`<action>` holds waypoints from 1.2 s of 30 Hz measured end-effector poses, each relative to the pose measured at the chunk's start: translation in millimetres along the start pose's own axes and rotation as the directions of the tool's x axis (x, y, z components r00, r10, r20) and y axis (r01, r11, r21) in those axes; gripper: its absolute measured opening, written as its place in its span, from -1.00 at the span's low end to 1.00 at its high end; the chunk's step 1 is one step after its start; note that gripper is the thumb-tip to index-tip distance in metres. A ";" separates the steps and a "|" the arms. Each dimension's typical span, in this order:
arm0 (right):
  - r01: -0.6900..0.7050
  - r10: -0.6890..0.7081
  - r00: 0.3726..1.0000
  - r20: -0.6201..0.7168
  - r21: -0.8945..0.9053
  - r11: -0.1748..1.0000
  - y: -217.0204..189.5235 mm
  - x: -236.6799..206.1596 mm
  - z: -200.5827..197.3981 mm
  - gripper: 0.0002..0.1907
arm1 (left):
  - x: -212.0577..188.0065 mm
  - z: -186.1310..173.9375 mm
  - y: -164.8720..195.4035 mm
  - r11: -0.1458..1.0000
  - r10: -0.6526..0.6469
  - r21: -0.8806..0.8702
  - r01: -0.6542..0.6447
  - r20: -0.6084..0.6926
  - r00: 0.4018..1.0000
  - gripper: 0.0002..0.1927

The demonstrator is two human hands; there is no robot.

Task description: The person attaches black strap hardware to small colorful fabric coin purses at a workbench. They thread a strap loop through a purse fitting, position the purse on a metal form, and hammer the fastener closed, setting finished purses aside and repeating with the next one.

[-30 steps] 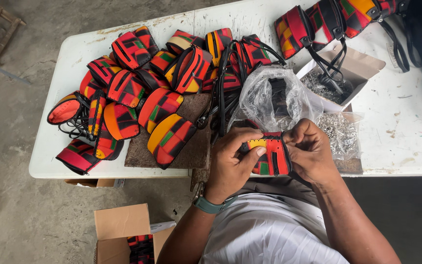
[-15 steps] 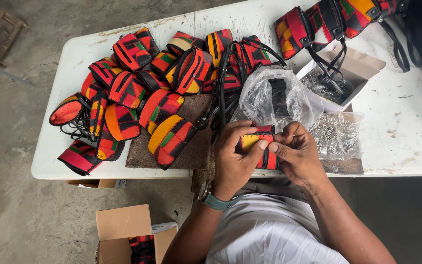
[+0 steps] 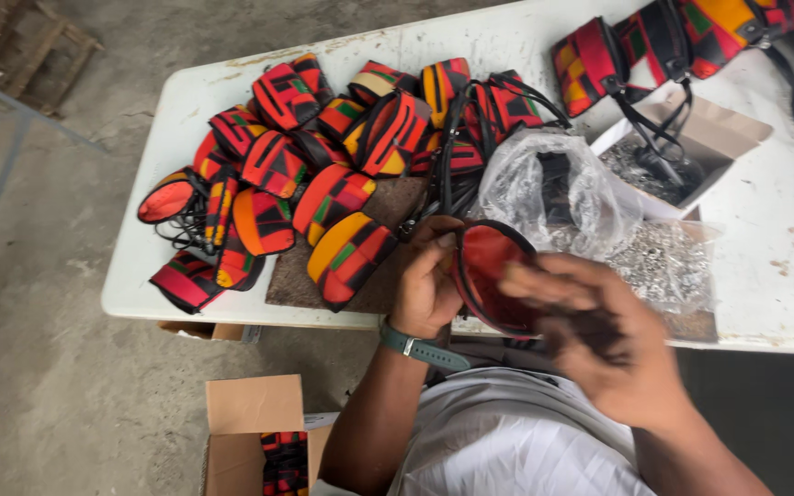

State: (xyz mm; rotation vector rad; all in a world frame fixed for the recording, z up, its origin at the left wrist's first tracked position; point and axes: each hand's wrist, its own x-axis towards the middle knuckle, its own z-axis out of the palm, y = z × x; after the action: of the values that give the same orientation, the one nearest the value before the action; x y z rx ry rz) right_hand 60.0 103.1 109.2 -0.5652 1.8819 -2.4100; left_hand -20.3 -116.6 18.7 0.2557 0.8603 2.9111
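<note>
Left hand (image 3: 426, 285) grasps the rim of a round pouch (image 3: 489, 276), held open so its red lining faces up, just above the near edge of the white table (image 3: 783, 266). Right hand (image 3: 599, 344) is blurred, raised over the pouch; whether it grips anything cannot be told. Beside the pouch: a clear plastic bag (image 3: 553, 193) and a heap of patterned pouches (image 3: 323, 156). A cardboard box (image 3: 250, 441) sits on the floor below.

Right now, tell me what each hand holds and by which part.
The left hand holds an open red-lined pouch by its left rim. The right hand is blurred in front of it; whether it has a grip cannot be told.
</note>
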 end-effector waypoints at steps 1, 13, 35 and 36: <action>0.062 -0.062 0.998 -0.028 0.000 0.998 -7.3 -0.5 -0.7 -0.48 | 2.1 -8.4 -1.6 0.992 -0.038 -0.118 0.037 -0.009 0.999 -0.79; 0.182 -0.197 0.980 -0.017 -0.311 0.933 -2.9 12.8 1.7 -0.47 | -2.4 3.4 -1.2 0.987 0.116 0.116 -0.113 -0.022 0.993 -0.80; 0.051 -0.036 0.994 -0.103 0.148 0.988 78.6 42.7 5.4 -0.59 | -22.2 51.7 -1.5 0.455 0.426 0.804 -0.382 0.180 0.887 -0.58; 0.073 -0.060 0.993 -0.099 0.132 0.988 82.3 42.2 5.6 -0.61 | -19.5 47.7 -1.1 0.508 0.384 0.792 -0.340 0.145 0.912 -0.55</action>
State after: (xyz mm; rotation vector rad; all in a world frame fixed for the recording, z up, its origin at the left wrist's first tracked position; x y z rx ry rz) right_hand 6.3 65.6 43.7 -0.5223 1.7405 -2.6273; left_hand 7.8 -93.2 55.0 0.4690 2.3854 2.5860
